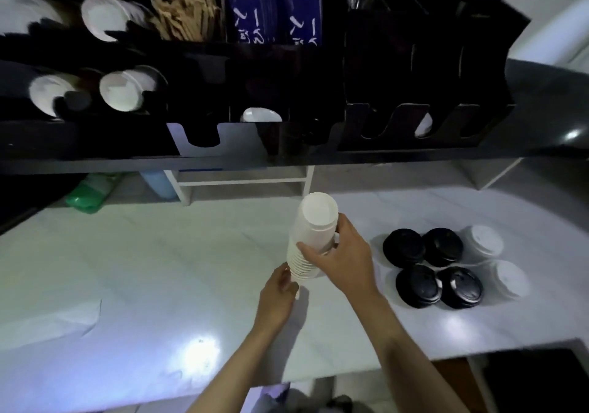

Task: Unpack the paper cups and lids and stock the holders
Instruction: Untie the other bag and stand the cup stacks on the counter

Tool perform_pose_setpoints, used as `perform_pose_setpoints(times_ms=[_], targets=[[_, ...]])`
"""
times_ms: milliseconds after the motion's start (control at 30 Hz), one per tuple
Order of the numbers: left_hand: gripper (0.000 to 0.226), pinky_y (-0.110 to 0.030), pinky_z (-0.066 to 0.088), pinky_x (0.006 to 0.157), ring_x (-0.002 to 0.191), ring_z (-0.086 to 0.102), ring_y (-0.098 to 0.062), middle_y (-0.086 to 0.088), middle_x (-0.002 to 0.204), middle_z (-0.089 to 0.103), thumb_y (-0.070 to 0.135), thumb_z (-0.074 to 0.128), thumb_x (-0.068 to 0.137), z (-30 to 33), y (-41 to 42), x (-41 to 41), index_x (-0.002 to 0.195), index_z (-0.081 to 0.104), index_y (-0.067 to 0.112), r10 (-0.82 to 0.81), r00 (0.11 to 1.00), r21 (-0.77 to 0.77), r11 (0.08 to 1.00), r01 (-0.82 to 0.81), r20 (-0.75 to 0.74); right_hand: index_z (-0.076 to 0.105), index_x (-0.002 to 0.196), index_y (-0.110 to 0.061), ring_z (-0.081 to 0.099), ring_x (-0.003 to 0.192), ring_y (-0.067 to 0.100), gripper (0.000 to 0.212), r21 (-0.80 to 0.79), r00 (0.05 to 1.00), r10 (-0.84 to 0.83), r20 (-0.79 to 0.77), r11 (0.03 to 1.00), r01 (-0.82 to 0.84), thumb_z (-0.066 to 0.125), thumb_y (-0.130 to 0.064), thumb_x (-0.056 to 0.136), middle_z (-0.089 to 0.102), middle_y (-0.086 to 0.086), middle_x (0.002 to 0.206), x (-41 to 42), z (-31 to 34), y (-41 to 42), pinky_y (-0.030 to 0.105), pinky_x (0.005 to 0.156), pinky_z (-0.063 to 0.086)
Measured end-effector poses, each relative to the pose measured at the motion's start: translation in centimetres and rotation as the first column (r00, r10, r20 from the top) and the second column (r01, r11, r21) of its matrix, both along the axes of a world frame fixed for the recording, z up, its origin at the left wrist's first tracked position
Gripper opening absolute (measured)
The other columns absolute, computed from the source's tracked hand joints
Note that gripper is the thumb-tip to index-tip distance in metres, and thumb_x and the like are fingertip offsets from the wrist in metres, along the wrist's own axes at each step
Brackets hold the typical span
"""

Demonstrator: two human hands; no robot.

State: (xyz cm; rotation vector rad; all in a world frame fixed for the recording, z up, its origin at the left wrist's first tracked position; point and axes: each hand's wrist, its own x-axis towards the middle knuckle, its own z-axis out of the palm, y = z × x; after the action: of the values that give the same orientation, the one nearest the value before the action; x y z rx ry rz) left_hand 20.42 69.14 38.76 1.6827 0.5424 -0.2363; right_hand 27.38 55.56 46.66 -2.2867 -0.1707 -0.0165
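A stack of white cups [310,237], nested bottoms-up and tilted, is held above the white counter [143,269]. The stack is gripped round its middle by the right hand [345,258], fingers and thumb curled about it, while its lower end is pinched by the left hand [278,294].

To the right on the counter, four stacks of black lids [430,266] are set close together, with two stacks of white lids [497,261] just beside them. Above, a black holder [366,144] is seen; cups [122,92] are lodged in its left slots, and wooden stirrers [186,14] are kept in an upper compartment.
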Motion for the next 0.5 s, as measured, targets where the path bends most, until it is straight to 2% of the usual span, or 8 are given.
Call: perform_pose_setpoints(times_ms=[67, 133, 233, 267, 333, 400, 500], targets=[[0.031, -0.023, 0.042, 0.09, 0.113, 0.064, -0.014, 0.007, 0.127, 0.068, 0.015, 0.055, 0.1, -0.5, 1.1, -0.6, 0.124, 0.061, 0.033, -0.092, 0.996, 0.147, 0.985, 0.094, -0.022, 0.049, 0.141, -0.035, 0.062, 0.115, 0.006, 0.084, 0.037, 0.998, -0.001, -0.057, 0.999, 0.003, 0.081, -0.067, 0.07, 0.062, -0.022, 0.133, -0.4, -0.3, -0.1, 0.031, 0.094, 0.058], [0.028, -0.023, 0.04, 0.089, 0.118, 0.063, -0.02, 0.002, 0.129, 0.067, 0.029, 0.054, 0.101, -0.8, 1.7, -1.2, 0.128, 0.063, 0.027, -0.248, 0.968, 0.336, 0.909, 0.247, -0.04, 0.048, 0.142, -0.039, 0.058, 0.123, 0.005, 0.081, 0.081, 0.995, 0.012, -0.101, 0.997, -0.004, 0.086, -0.059, 0.073, 0.058, -0.026, 0.137, -0.7, -0.5, -0.3, 0.035, 0.101, 0.055], [0.039, -0.031, 0.045, 0.087, 0.121, 0.061, -0.023, 0.002, 0.13, 0.064, 0.048, 0.046, 0.102, 0.2, 1.3, -2.5, 0.133, 0.06, 0.029, -0.493, 0.864, 0.62, 0.649, 0.44, -0.097, 0.045, 0.148, -0.04, 0.047, 0.135, 0.001, 0.079, 0.058, 0.994, 0.018, -0.108, 0.998, -0.012, 0.083, -0.05, 0.08, 0.049, -0.027, 0.146, -1.8, -0.3, -1.8, 0.029, 0.11, 0.044], [0.039, -0.032, 0.047, 0.086, 0.12, 0.06, -0.022, 0.004, 0.13, 0.064, 0.047, 0.045, 0.103, 0.8, 0.9, -2.9, 0.135, 0.059, 0.03, -0.552, 0.828, 0.697, 0.554, 0.456, -0.104, 0.045, 0.149, -0.037, 0.045, 0.135, 0.0, 0.073, 0.038, 0.994, 0.003, -0.108, 0.999, 0.001, 0.08, -0.046, 0.086, 0.047, -0.027, 0.145, -2.7, -0.2, -2.9, 0.027, 0.112, 0.041], [0.038, -0.034, 0.049, 0.087, 0.117, 0.06, -0.021, 0.006, 0.13, 0.063, 0.045, 0.044, 0.103, 2.1, -0.5, -3.2, 0.137, 0.056, 0.032, -0.654, 0.753, 0.82, 0.385, 0.423, -0.081, 0.055, 0.143, -0.031, 0.052, 0.131, 0.004, 0.054, -0.026, 0.996, -0.047, -0.073, 0.999, 0.045, 0.074, -0.041, 0.094, 0.055, -0.02, 0.141, -4.8, -0.1, -5.8, 0.029, 0.109, 0.046], [0.037, -0.035, 0.05, 0.086, 0.113, 0.062, -0.022, 0.006, 0.128, 0.065, 0.043, 0.045, 0.103, 3.2, -2.5, -2.8, 0.135, 0.058, 0.031, -0.727, 0.686, 0.88, 0.298, 0.369, -0.042, 0.063, 0.134, -0.028, 0.06, 0.121, 0.009, 0.04, -0.12, 0.99, -0.126, -0.066, 0.986, 0.118, 0.071, -0.04, 0.096, 0.063, -0.014, 0.132, -7.7, -0.1, -9.3, 0.028, 0.098, 0.051], [0.033, -0.039, 0.054, 0.079, 0.103, 0.067, -0.025, 0.003, 0.119, 0.069, 0.038, 0.049, 0.099, 3.8, -6.6, -2.3, 0.126, 0.065, 0.026, -0.825, 0.565, 0.916, 0.206, 0.344, -0.026, 0.068, 0.128, -0.026, 0.064, 0.112, 0.013, 0.034, -0.274, 0.97, -0.239, -0.045, 0.937, 0.218, 0.069, -0.04, 0.098, 0.069, -0.01, 0.122, -12.6, 0.0, -15.1, 0.028, 0.088, 0.053]])
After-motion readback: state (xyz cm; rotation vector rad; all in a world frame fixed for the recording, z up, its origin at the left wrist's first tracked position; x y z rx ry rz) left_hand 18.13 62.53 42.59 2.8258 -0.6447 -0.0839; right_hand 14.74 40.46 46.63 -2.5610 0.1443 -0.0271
